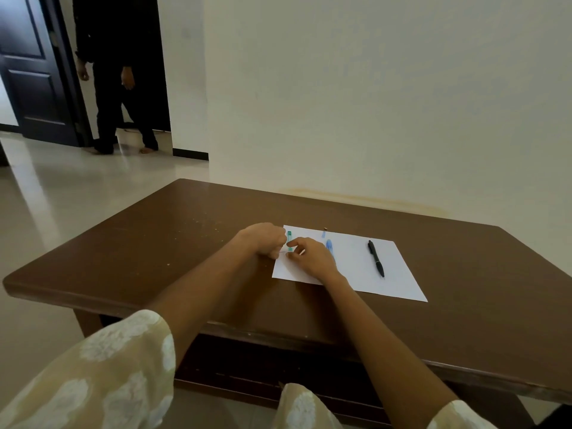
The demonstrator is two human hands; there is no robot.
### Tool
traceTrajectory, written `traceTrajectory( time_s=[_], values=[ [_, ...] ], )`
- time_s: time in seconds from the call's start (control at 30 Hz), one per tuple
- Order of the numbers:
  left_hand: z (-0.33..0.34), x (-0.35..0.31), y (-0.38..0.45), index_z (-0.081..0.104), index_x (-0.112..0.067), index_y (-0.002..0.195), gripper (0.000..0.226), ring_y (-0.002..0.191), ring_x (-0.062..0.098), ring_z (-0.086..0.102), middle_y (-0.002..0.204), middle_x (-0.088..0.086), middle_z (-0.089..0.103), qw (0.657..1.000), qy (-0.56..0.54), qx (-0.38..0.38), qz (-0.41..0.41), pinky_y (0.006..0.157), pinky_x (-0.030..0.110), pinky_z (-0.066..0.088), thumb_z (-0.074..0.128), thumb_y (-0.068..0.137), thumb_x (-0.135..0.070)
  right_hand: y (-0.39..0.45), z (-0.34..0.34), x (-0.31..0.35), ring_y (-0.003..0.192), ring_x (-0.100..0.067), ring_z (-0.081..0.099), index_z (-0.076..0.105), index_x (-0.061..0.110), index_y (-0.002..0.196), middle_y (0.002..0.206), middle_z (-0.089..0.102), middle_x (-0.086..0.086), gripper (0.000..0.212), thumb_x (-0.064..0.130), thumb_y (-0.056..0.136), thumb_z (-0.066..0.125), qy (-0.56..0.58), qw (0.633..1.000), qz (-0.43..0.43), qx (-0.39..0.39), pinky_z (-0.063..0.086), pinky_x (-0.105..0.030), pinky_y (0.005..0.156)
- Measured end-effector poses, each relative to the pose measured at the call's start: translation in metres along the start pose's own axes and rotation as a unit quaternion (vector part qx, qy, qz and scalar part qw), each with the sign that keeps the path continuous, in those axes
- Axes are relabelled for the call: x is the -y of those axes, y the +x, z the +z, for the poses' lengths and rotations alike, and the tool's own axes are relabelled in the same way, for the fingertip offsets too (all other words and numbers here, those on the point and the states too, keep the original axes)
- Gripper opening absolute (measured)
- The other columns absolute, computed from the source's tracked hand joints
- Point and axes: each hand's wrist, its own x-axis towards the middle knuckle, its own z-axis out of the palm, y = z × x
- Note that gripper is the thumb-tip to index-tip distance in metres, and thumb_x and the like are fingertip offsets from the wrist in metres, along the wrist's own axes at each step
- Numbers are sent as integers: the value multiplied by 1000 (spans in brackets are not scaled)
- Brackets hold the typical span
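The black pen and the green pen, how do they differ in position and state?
The black pen lies untouched on the white paper; the green pen is held between the left hand and the right hand. The black pen shows whole; the green pen is mostly hidden by them. The black pen is toward the sheet's right, the green pen at its left edge. Both are over the paper.

The left sleeve [102, 376] is loose, pale yellow cloth with white blotchy motifs. The right sleeve [458, 414] matches. Forearms are bare.
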Motion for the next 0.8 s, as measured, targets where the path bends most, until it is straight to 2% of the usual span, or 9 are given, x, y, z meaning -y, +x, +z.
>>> traceTrajectory(
  time_s=[0.17,0.33,0.4,0.47,0.53,0.6,0.67,0.73,0.8],
  values=[
    [3,3,-2,58,3,109,35,81,33,58,117,18,47,1000,9,-17,-4,65,35,43,53,86,-23,7,3,4,103,-18,61,66,21,115,120,65,-4,30,37,92,55,-11,1000,2,2,44,-24,91],
    [5,4,-4,58,2,111,36,78,31,59,123,15,41,1000,8,-27,9,69,37,52,54,87,-25,7,5,2,103,-20,60,67,19,113,119,65,-4,32,38,92,54,-10,1000,16,-16,43,-23,92],
    [6,6,-5,60,-1,111,33,82,30,60,127,13,42,999,-19,-36,10,71,35,51,54,87,-24,6,4,2,102,-20,61,67,18,112,118,66,-4,31,38,92,54,-4,1000,16,-19,43,-23,91],
    [8,11,-10,61,-8,114,32,97,27,57,130,9,43,994,-87,-60,12,78,32,48,56,88,-27,6,2,3,100,-19,61,68,16,110,116,67,-4,30,37,91,56,13,1000,17,-20,43,-23,90],
    [11,16,-17,61,-15,117,33,114,21,50,133,5,43,976,-193,-99,-13,92,31,43,59,88,-31,4,-2,4,96,-15,60,71,15,105,113,68,-3,26,33,90,59,41,999,10,-24,43,-22,85],
    [15,17,-25,67,-17,111,28,117,17,47,133,3,47,947,-279,-155,-43,95,30,39,62,86,-29,1,-6,4,88,-8,56,72,17,100,111,68,-1,22,32,89,61,58,997,3,-45,41,-20,80],
    [19,10,-27,72,-18,102,21,117,15,49,132,2,53,931,-288,-212,-70,102,35,34,63,86,-27,-3,-11,4,88,-7,53,73,19,95,110,67,0,19,33,87,63,63,995,1,-78,41,-22,78],
    [20,0,-26,74,-21,96,17,125,14,45,133,1,55,925,-269,-252,-93,113,46,16,63,86,-29,-8,-16,3,98,-10,52,73,21,92,111,64,1,18,35,86,64,66,992,-10,-111,39,-24,77],
    [19,-10,-22,74,-24,94,17,134,15,36,136,-2,52,921,-250,-277,-111,115,52,1,61,87,-33,-12,-22,2,107,-13,49,73,19,93,112,61,0,20,36,85,66,79,988,-20,-133,36,-23,79]
  ],
)
